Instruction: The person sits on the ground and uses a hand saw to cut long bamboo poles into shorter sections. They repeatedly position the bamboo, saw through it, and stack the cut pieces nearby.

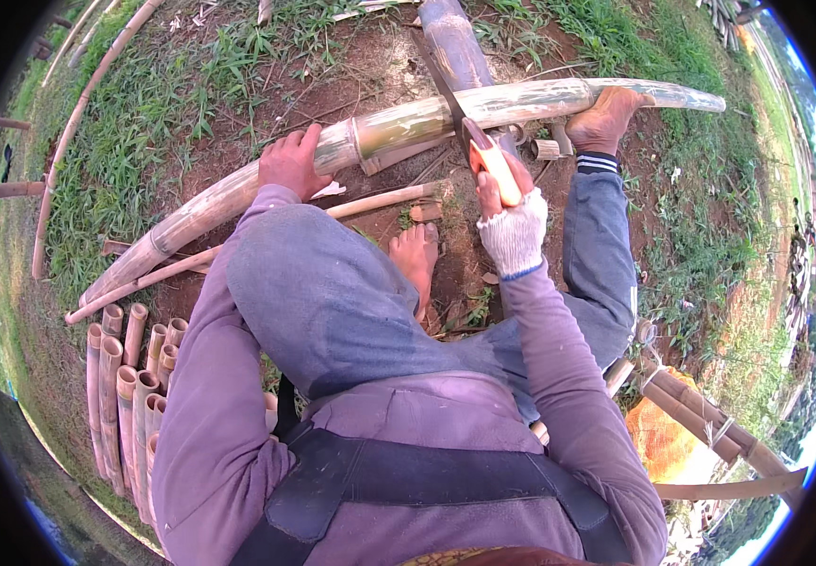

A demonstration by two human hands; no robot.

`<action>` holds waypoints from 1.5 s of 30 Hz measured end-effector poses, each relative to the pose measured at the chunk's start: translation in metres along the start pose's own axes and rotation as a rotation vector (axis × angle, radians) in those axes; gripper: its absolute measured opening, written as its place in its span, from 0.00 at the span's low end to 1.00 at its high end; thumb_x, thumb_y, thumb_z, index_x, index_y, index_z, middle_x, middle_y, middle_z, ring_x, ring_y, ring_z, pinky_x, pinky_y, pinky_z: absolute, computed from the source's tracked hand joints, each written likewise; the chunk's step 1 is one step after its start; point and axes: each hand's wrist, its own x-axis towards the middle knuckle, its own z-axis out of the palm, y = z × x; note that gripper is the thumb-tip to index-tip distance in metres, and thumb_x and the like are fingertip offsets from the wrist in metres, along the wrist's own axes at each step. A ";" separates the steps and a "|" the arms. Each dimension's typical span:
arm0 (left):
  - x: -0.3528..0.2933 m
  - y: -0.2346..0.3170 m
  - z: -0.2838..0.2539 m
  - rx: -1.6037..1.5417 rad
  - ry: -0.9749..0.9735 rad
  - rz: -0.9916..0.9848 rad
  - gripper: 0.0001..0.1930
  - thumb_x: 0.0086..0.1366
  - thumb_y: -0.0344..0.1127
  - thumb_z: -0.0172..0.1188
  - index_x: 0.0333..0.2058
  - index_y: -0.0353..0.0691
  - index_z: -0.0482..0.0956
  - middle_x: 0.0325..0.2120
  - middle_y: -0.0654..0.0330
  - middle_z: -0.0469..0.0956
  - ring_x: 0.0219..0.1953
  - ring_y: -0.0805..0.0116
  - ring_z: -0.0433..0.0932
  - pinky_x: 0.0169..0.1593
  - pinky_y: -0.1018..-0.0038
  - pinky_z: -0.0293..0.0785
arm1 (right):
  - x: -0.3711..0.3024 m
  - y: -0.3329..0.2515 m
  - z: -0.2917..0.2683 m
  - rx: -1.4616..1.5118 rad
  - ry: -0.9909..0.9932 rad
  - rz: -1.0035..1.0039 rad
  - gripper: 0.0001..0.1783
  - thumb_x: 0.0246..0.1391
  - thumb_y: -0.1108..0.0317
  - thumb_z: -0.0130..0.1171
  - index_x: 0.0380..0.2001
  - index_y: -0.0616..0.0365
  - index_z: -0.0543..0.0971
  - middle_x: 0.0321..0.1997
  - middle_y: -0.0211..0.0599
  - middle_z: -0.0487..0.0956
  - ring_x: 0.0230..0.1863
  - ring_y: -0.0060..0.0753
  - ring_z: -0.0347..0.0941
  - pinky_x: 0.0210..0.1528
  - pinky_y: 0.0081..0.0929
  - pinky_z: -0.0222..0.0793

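Observation:
A thick bamboo pole lies across in front of me, resting on a darker log that runs away from me. My left hand is bare and wraps over the pole left of a joint ring, pressing on it. In my right hand, which wears a white fingerless glove, is the light wooden handle of a handsaw. The saw blade crosses the pole right of that ring; whether its teeth are in a cut I cannot tell. My bare right foot presses on the pole farther right.
Several short cut bamboo tubes stand upright at lower left. A thinner bamboo stick lies below the pole. Small offcuts lie near the log. Tied bamboo poles and an orange sack are at lower right, with grass around.

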 end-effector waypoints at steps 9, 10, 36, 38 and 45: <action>-0.019 -0.022 0.000 0.016 0.051 -0.036 0.48 0.50 0.51 0.84 0.69 0.58 0.70 0.59 0.59 0.82 0.62 0.52 0.82 0.67 0.54 0.76 | -0.135 -0.029 -0.087 -0.053 -0.052 0.228 0.18 0.69 0.63 0.69 0.48 0.66 0.76 0.36 0.43 0.84 0.33 0.32 0.82 0.39 0.33 0.78; -0.021 -0.022 0.001 0.022 0.060 -0.035 0.48 0.50 0.51 0.84 0.69 0.58 0.70 0.59 0.59 0.81 0.62 0.52 0.82 0.67 0.54 0.76 | -0.152 -0.036 -0.103 -0.011 -0.066 0.254 0.17 0.69 0.63 0.69 0.48 0.66 0.76 0.36 0.44 0.84 0.32 0.32 0.81 0.37 0.33 0.78; -0.012 -0.017 -0.009 0.019 0.012 -0.042 0.49 0.50 0.52 0.83 0.70 0.58 0.70 0.62 0.58 0.81 0.64 0.52 0.81 0.68 0.54 0.76 | 0.045 -0.013 0.038 -0.125 -0.047 0.053 0.25 0.69 0.49 0.68 0.44 0.66 0.86 0.30 0.55 0.86 0.31 0.54 0.85 0.35 0.46 0.77; 0.002 -0.015 -0.005 -0.004 0.042 0.018 0.48 0.50 0.52 0.83 0.70 0.59 0.70 0.62 0.58 0.80 0.65 0.52 0.81 0.68 0.54 0.75 | -0.007 -0.028 -0.008 -0.256 -0.006 0.020 0.19 0.68 0.55 0.71 0.43 0.63 0.85 0.29 0.51 0.84 0.29 0.50 0.83 0.33 0.43 0.76; -0.016 -0.023 0.006 0.017 0.081 -0.011 0.49 0.49 0.54 0.83 0.69 0.59 0.69 0.60 0.60 0.81 0.62 0.52 0.82 0.67 0.55 0.76 | -0.135 -0.002 -0.080 -0.063 -0.021 0.043 0.10 0.68 0.67 0.68 0.40 0.64 0.80 0.26 0.40 0.82 0.25 0.37 0.80 0.29 0.35 0.74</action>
